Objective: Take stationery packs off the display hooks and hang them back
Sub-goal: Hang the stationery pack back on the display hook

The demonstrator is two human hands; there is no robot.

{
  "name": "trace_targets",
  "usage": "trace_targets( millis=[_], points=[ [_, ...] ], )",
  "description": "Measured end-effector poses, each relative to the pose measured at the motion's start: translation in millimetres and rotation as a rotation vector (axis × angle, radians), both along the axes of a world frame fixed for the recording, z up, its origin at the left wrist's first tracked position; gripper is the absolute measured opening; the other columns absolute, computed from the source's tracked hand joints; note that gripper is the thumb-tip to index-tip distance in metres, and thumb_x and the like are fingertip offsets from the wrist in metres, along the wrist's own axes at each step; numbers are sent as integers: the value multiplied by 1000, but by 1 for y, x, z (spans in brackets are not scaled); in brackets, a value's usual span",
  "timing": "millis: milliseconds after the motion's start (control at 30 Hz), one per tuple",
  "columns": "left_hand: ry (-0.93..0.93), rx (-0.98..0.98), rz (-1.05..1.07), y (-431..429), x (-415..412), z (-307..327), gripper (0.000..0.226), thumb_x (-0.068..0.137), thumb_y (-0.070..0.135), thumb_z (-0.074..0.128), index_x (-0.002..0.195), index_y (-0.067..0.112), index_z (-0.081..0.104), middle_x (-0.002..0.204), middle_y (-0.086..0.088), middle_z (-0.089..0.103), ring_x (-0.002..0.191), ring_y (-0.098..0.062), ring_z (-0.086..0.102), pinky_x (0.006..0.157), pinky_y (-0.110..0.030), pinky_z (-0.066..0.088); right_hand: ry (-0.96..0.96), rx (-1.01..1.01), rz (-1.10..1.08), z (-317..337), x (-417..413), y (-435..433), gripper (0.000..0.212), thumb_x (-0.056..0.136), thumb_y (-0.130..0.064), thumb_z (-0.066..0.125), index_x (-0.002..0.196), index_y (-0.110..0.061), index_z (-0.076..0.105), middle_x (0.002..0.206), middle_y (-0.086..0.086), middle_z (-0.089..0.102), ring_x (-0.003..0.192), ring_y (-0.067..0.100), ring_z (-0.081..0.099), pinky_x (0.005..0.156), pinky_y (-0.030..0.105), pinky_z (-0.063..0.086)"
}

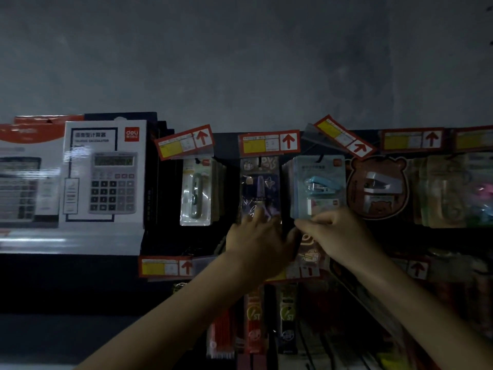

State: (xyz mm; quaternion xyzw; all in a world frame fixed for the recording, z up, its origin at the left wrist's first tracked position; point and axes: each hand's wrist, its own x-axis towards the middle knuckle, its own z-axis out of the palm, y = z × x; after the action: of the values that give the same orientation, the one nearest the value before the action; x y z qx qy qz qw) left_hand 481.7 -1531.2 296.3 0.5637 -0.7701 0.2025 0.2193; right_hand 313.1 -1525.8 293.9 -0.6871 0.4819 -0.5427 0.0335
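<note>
Left hand (257,237) spread on purple pack (260,188) — right hand (337,233) pinches stapler pack (318,182), bear pack (376,188) just beside.

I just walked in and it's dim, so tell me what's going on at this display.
A person is working at a stationery display wall with both bare hands. The right hand pinches the bottom edge of the blue stapler pack, which hangs on its hook. The left hand lies against the lower part of the dark purple pack next to it, also on its hook; whether it grips that pack is unclear. Neither pack is off yet.
</note>
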Motion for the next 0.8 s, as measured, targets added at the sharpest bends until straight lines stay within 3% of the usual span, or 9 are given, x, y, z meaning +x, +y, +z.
trace_targets(
  millis=[100,200,267,333,400,500,567,700,800],
  points=[
    [-50,90,-19,0,2,-4,71,99,70,6,147,31,42,141,-10,52,125,-30,57,94,-51,48,-22,10,7,1,-1,-1,57,87,-53,70,71,2,66,52,19,46,50,40,52,56,37,40],
    [-78,133,-7,-1,3,-8,78,94,67,2,148,29,43,137,-10,56,121,-33,57,91,-52,46,-50,32,0,4,0,-1,59,87,-50,73,64,3,60,44,3,38,43,26,48,55,35,38],
    [-3,138,21,0,3,-11,63,103,62,16,146,25,46,148,-11,51,127,-34,56,98,-50,45,-54,35,-14,5,2,2,60,88,-47,73,55,-1,53,41,-2,35,40,19,45,54,33,36],
    [-52,172,18,4,2,-13,57,106,58,22,152,28,39,162,-11,36,135,-36,53,102,-52,44,-55,28,-23,6,3,5,59,89,-47,73,48,-14,46,39,-6,30,38,15,39,55,33,34],
    [-75,166,6,5,3,-14,56,106,58,27,153,29,39,165,-8,32,135,-34,53,103,-52,43,-69,17,-16,6,6,7,63,87,-53,72,47,-14,43,40,-3,34,38,16,40,54,34,34],
    [-10,127,-25,1,6,-16,54,104,62,29,143,30,49,150,-4,49,129,-31,57,100,-48,44,-120,-8,-9,7,12,12,74,77,-75,57,63,-2,61,57,17,59,56,33,64,59,45,48],
    [-22,73,-34,0,8,-19,63,98,70,20,135,34,56,135,1,57,120,-27,61,93,-47,46,-203,-26,-23,6,15,14,70,87,-74,51,76,-8,69,74,13,70,73,33,69,71,45,54],
    [22,-1,-46,2,14,-22,56,101,68,24,122,34,63,118,5,66,106,-22,67,88,-43,49,-315,64,70,6,23,19,70,86,-79,30,94,-22,70,99,6,74,92,27,69,89,52,55],
    [51,-49,-44,7,20,-22,47,103,62,35,120,31,65,115,2,67,107,-25,67,87,-41,47,-422,116,131,7,26,16,97,66,-81,19,109,-7,67,114,22,70,106,40,67,98,61,51]
  ],
)
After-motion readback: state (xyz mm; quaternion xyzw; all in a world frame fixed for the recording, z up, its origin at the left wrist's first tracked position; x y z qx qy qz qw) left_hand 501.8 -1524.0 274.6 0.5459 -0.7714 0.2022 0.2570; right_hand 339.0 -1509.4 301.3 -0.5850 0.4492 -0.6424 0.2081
